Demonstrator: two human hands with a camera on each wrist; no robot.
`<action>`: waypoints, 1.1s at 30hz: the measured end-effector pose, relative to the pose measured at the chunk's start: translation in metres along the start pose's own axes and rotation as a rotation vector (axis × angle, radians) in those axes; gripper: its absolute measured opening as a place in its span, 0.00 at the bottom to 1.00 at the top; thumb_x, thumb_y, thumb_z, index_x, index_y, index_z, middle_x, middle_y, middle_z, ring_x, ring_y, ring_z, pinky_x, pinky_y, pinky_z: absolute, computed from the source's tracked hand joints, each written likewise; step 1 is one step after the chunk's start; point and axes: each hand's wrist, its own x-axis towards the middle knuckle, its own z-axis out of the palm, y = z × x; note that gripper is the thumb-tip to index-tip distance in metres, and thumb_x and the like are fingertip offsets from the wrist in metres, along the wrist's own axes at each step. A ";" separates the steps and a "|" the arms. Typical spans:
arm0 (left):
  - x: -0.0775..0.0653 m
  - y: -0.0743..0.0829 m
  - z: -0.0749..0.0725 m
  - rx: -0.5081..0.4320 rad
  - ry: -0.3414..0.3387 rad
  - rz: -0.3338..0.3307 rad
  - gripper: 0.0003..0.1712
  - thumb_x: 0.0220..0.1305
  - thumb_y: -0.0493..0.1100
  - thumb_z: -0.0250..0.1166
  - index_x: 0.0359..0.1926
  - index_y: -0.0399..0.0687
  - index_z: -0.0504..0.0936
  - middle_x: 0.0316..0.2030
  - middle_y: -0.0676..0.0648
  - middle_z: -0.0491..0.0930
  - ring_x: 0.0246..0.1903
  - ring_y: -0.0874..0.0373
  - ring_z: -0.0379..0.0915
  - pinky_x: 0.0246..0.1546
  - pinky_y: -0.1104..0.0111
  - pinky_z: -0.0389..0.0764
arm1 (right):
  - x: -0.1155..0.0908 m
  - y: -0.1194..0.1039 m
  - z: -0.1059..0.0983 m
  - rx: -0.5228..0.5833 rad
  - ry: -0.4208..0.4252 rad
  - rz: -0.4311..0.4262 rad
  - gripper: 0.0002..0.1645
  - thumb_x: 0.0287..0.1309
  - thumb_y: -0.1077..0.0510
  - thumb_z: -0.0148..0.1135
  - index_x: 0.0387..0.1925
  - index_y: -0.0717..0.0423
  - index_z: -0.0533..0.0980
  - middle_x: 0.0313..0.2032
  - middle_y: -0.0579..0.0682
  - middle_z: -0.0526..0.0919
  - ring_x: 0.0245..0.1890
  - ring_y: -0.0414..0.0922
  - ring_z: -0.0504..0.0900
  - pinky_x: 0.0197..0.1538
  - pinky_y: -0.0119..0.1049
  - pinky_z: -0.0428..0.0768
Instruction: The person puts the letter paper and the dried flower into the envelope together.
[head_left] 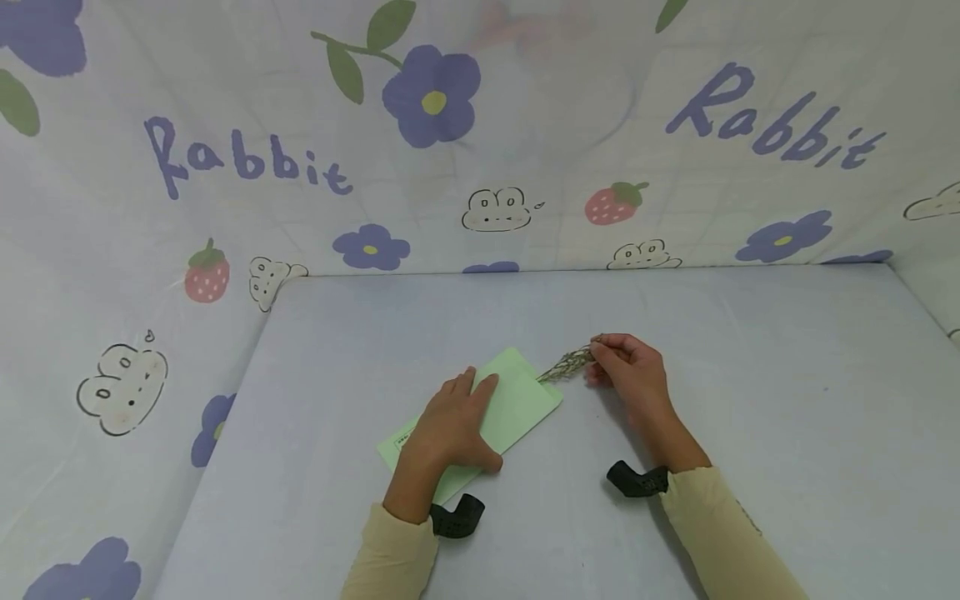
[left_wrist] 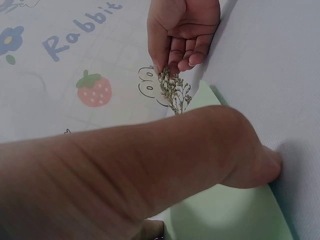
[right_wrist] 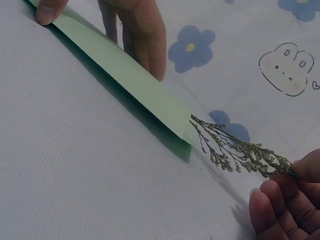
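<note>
A flat, light green paper envelope (head_left: 522, 398) lies slantwise on the table, with small dark print near its lower left end. My left hand (head_left: 452, 422) rests on it, fingers spread over the top and thumb by the near edge. From the envelope's right end sticks out a dried flower sprig (head_left: 567, 364), its thin stem end at the paper's edge. My right hand (head_left: 632, 372) pinches the sprig's far tip between thumb and fingers. In the right wrist view the envelope (right_wrist: 125, 75) gapes slightly along its near side. How far the stem reaches inside is hidden.
The table (head_left: 787, 400) has a plain pale cover. Behind and at the left hangs a white cloth (head_left: 570, 150) printed with flowers, strawberries and rabbits. Each wrist wears a black camera, one at the left wrist (head_left: 459, 517) and one at the right (head_left: 636, 480).
</note>
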 end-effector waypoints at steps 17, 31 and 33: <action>0.001 0.000 0.000 0.000 0.000 0.002 0.62 0.43 0.49 0.79 0.77 0.46 0.58 0.75 0.35 0.52 0.73 0.39 0.49 0.69 0.50 0.58 | 0.006 0.000 0.004 -0.114 -0.024 0.020 0.17 0.67 0.59 0.64 0.50 0.69 0.76 0.32 0.47 0.86 0.26 0.40 0.84 0.32 0.33 0.83; -0.001 0.000 -0.001 -0.020 0.000 0.002 0.61 0.42 0.48 0.80 0.77 0.45 0.59 0.75 0.33 0.53 0.73 0.39 0.50 0.68 0.49 0.60 | 0.007 0.003 0.013 -0.215 -0.102 0.030 0.16 0.67 0.58 0.64 0.49 0.67 0.78 0.35 0.49 0.87 0.26 0.41 0.83 0.26 0.33 0.80; -0.001 0.000 -0.002 -0.016 0.000 0.003 0.61 0.43 0.48 0.80 0.77 0.45 0.59 0.75 0.34 0.52 0.73 0.39 0.49 0.68 0.49 0.59 | 0.008 0.004 0.014 -0.221 -0.101 0.032 0.16 0.67 0.58 0.64 0.49 0.67 0.78 0.34 0.49 0.87 0.26 0.41 0.83 0.26 0.33 0.79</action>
